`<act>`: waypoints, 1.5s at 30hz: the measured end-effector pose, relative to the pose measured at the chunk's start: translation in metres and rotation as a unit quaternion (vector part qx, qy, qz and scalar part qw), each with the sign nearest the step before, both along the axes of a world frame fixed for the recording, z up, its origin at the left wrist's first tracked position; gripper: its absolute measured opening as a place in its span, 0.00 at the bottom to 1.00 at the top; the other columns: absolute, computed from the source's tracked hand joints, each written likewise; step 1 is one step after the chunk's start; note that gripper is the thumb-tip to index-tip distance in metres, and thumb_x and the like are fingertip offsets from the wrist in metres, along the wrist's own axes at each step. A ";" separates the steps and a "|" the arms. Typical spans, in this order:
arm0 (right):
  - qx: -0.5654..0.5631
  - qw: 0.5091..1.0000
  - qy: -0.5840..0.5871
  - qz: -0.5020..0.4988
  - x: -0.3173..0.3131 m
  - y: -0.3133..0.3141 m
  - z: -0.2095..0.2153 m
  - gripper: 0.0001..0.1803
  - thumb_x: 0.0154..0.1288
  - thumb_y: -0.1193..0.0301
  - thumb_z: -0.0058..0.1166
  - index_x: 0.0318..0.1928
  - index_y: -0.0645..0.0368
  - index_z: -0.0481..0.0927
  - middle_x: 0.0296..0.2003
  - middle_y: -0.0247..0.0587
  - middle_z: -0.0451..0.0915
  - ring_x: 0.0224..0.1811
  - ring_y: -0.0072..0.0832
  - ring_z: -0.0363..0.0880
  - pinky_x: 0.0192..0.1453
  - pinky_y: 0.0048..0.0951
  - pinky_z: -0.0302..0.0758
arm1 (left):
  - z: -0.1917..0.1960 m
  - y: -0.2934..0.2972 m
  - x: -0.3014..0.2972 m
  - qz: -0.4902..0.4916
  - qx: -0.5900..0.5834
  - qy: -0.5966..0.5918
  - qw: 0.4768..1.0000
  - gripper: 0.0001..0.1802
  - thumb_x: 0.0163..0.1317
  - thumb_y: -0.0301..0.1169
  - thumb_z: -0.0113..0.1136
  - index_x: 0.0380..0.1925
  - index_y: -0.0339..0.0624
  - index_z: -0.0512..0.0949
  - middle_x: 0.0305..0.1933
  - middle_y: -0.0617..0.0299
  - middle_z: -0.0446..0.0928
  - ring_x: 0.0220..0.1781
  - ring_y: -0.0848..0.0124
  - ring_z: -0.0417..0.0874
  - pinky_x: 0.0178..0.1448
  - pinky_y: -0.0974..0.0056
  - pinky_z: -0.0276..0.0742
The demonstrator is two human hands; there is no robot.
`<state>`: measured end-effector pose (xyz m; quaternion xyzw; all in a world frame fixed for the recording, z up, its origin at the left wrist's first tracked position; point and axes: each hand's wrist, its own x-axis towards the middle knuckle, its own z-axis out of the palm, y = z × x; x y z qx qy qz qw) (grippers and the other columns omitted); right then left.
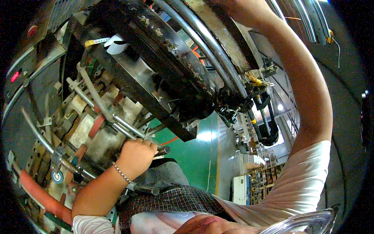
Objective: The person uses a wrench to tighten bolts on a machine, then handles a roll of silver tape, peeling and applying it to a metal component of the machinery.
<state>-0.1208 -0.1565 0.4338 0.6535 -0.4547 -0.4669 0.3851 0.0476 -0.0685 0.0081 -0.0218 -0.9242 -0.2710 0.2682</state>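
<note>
Left hand [136, 158] at near left, fingers curled round a metal bar [165, 150]; right hand beyond view, finger state unclear.

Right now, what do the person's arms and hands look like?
The left hand has no glove, and its wrist wears a bracelet of small, round, silvery beads. Both arms have short whitish sleeves; the right one is wrinkled. The right forearm shows no band. Most of the right hand is cut off, so its fingers are hidden.
</note>
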 end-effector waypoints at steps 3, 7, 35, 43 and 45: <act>-0.024 0.998 -0.059 0.028 0.004 0.029 -0.001 0.07 0.61 0.69 0.56 0.39 0.53 0.85 0.24 0.46 0.79 0.28 0.43 0.81 0.32 0.44 0.76 | 0.002 -0.001 0.001 0.007 -0.003 -0.010 1.000 0.11 0.61 0.40 0.59 0.27 0.44 0.78 0.28 0.55 0.81 0.32 0.57 0.85 0.37 0.52 0.80; -0.157 0.972 -0.070 -0.159 0.007 0.020 -0.007 0.10 0.65 0.64 0.52 0.40 0.50 0.85 0.24 0.46 0.79 0.28 0.43 0.81 0.32 0.43 0.76 | -0.001 0.000 -0.002 0.013 -0.001 0.010 1.000 0.11 0.61 0.40 0.59 0.27 0.45 0.78 0.27 0.56 0.81 0.31 0.57 0.84 0.37 0.52 0.80; 0.014 0.995 -0.073 0.069 0.003 0.077 0.002 0.08 0.60 0.70 0.54 0.39 0.52 0.82 0.25 0.44 0.81 0.25 0.41 0.82 0.26 0.41 0.77 | -0.003 -0.003 -0.006 0.015 -0.032 -0.002 0.999 0.09 0.60 0.35 0.58 0.26 0.43 0.79 0.28 0.57 0.82 0.31 0.59 0.85 0.35 0.55 0.80; -0.022 0.999 0.016 -0.019 0.007 0.031 -0.003 0.05 0.60 0.70 0.54 0.36 0.52 0.81 0.22 0.45 0.79 0.25 0.43 0.81 0.26 0.44 0.74 | -0.002 -0.004 -0.007 0.022 -0.017 -0.006 1.000 0.10 0.59 0.37 0.59 0.25 0.44 0.79 0.26 0.54 0.81 0.30 0.57 0.84 0.35 0.53 0.80; -0.001 1.000 -0.011 0.000 -0.005 0.050 -0.001 0.06 0.60 0.70 0.54 0.37 0.52 0.82 0.22 0.44 0.79 0.25 0.43 0.82 0.26 0.44 0.74 | 0.002 -0.004 -0.001 0.023 -0.042 -0.027 0.998 0.08 0.59 0.34 0.58 0.27 0.44 0.80 0.29 0.56 0.82 0.32 0.59 0.85 0.36 0.55 0.80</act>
